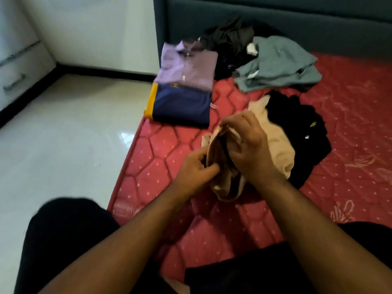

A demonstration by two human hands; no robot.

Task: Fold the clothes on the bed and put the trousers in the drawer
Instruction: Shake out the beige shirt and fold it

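1. Two drawers (14,75) sit shut at far left, well apart from the bed (148,166), where the trousers must end.
2. Folded lilac shirt (188,66) rests on folded navy garment (180,105), stacked as done.
3. Left hand (197,166) pinches the beige garment (277,145) at its edge; right hand (246,145) grips it higher, likely straightening it for folding.
4. Unfolded grey garment (277,64) and black garment (301,126) wait; which are trousers, I cannot tell.

Both hands, left hand (196,166) & right hand (247,143), grip beige garment (277,145) over red mattress (161,162).
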